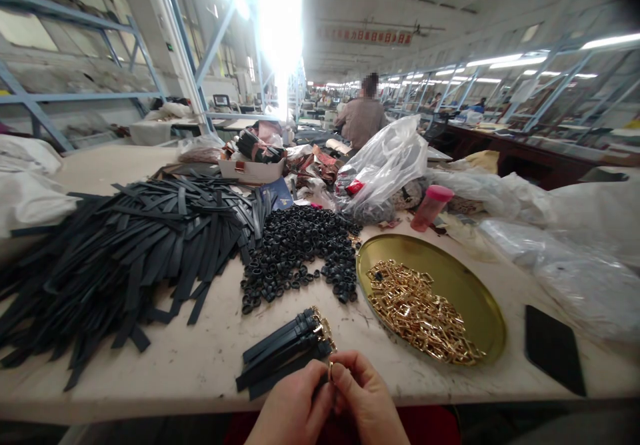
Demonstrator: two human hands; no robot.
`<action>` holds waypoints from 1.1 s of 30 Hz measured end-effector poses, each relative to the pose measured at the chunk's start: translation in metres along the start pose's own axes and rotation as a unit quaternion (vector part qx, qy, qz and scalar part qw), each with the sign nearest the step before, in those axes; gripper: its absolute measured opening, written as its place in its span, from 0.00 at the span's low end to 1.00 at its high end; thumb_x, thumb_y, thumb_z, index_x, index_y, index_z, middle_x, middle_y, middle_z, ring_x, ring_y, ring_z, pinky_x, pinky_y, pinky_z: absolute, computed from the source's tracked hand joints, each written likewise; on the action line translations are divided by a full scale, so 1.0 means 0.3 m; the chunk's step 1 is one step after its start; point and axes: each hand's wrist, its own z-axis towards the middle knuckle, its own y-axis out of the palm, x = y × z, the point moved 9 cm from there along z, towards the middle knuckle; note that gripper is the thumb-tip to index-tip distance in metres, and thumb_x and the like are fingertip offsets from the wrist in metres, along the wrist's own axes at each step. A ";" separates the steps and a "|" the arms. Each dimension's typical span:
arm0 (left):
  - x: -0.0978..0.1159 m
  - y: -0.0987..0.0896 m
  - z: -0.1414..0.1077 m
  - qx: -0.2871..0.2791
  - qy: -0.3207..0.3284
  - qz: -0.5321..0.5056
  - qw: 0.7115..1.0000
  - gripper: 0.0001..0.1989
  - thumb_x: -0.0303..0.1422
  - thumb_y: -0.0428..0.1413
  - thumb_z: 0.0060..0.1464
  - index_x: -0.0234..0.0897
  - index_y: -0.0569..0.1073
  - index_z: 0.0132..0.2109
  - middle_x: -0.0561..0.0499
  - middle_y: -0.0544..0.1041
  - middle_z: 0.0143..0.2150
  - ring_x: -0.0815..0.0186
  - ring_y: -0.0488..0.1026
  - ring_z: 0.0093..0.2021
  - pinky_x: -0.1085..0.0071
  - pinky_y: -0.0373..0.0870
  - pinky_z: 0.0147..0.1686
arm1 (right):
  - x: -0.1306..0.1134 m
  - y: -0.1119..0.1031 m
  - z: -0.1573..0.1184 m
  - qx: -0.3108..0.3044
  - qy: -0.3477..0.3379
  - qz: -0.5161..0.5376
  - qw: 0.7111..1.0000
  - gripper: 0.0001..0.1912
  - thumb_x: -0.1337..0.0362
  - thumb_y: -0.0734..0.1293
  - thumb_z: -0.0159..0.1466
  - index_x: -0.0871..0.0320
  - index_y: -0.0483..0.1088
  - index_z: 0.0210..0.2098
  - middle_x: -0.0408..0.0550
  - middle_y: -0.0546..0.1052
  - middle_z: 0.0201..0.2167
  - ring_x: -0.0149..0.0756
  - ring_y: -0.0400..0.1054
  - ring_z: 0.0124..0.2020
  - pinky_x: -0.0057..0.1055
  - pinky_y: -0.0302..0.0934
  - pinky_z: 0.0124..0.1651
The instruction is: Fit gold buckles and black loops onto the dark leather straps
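Close to the table's front edge, my left hand and my right hand meet, fingers pinched together around a small gold buckle. Only its edge shows between the fingertips; anything attached to it is hidden by the hands. Just beyond my left hand lies a stack of black straps with buckles, their gold ends pointing right. Ahead is a heap of small black loops. A round gold tray to the right holds a pile of loose gold buckles.
Loose black strips are heaped across the left side. A pink-lidded jar and a clear plastic bag stand behind the tray. A dark flat tablet-like thing lies at right. Further back, a person sits facing away.
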 end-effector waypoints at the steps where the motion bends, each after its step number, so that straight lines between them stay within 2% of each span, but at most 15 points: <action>1: 0.002 0.004 -0.004 0.000 -0.001 -0.001 1.000 0.11 0.35 0.43 0.57 0.37 0.67 0.33 0.49 0.74 0.32 0.65 0.70 0.33 0.75 0.60 0.32 | -0.015 -0.007 -0.002 0.007 -0.015 -0.008 1.000 0.20 0.55 0.75 0.41 0.62 0.69 0.26 0.35 0.67 0.12 0.19 0.58 0.11 0.17 0.54 0.15; 5: 0.010 0.002 -0.021 0.018 -0.006 -0.028 0.999 0.10 0.34 0.45 0.56 0.35 0.68 0.35 0.49 0.73 0.33 0.65 0.69 0.35 0.74 0.60 0.35 | -0.064 -0.020 -0.022 0.029 -0.037 0.025 0.999 0.18 0.55 0.74 0.44 0.60 0.68 0.27 0.34 0.67 0.15 0.18 0.56 0.15 0.17 0.55 0.19; 9: 0.011 0.017 -0.031 -0.002 -0.003 -0.094 0.996 0.13 0.39 0.45 0.56 0.33 0.68 0.35 0.49 0.72 0.32 0.66 0.67 0.33 0.74 0.61 0.35 | -0.041 0.013 -0.047 -0.021 -0.035 -0.021 0.999 0.18 0.55 0.73 0.46 0.61 0.67 0.28 0.36 0.69 0.18 0.19 0.54 0.15 0.18 0.50 0.18; 13: -0.016 0.032 -0.034 0.004 -0.019 -0.175 0.984 0.16 0.42 0.46 0.55 0.33 0.67 0.32 0.53 0.68 0.27 0.71 0.63 0.26 0.77 0.60 0.26 | -0.012 0.015 -0.074 -0.030 -0.059 -0.054 0.996 0.18 0.52 0.71 0.48 0.61 0.66 0.26 0.36 0.67 0.17 0.20 0.54 0.16 0.20 0.49 0.19; 18: -0.063 0.083 -0.033 -0.018 -0.073 -0.286 0.955 0.16 0.45 0.48 0.50 0.35 0.63 0.30 0.59 0.62 0.20 0.77 0.52 0.14 0.80 0.48 0.12 | -0.010 0.024 -0.095 -0.032 -0.048 -0.077 0.995 0.18 0.50 0.68 0.52 0.59 0.63 0.26 0.35 0.63 0.15 0.23 0.57 0.17 0.22 0.52 0.22; 25: -0.074 0.098 -0.035 -0.012 -0.097 -0.360 0.928 0.16 0.45 0.52 0.45 0.34 0.64 0.28 0.57 0.66 0.21 0.79 0.55 0.13 0.81 0.49 0.11 | -0.040 0.030 -0.107 -0.025 -0.096 -0.156 0.983 0.18 0.50 0.64 0.56 0.58 0.60 0.25 0.35 0.62 0.16 0.24 0.56 0.17 0.22 0.51 0.20; 30: -0.098 0.108 -0.028 -0.019 -0.109 -0.371 0.922 0.18 0.47 0.54 0.42 0.35 0.62 0.26 0.58 0.67 0.19 0.79 0.56 0.12 0.81 0.48 0.12 | -0.072 0.013 -0.113 0.008 -0.161 -0.248 0.955 0.16 0.52 0.62 0.58 0.59 0.63 0.26 0.38 0.63 0.19 0.26 0.57 0.22 0.23 0.53 0.24; 33: -0.115 0.115 -0.020 -0.027 -0.109 -0.389 0.914 0.20 0.49 0.56 0.39 0.36 0.62 0.25 0.58 0.67 0.19 0.79 0.57 0.12 0.80 0.48 0.12 | -0.063 0.018 -0.092 -0.008 -0.131 -0.221 0.966 0.16 0.51 0.63 0.57 0.59 0.63 0.26 0.38 0.64 0.21 0.27 0.57 0.23 0.24 0.53 0.25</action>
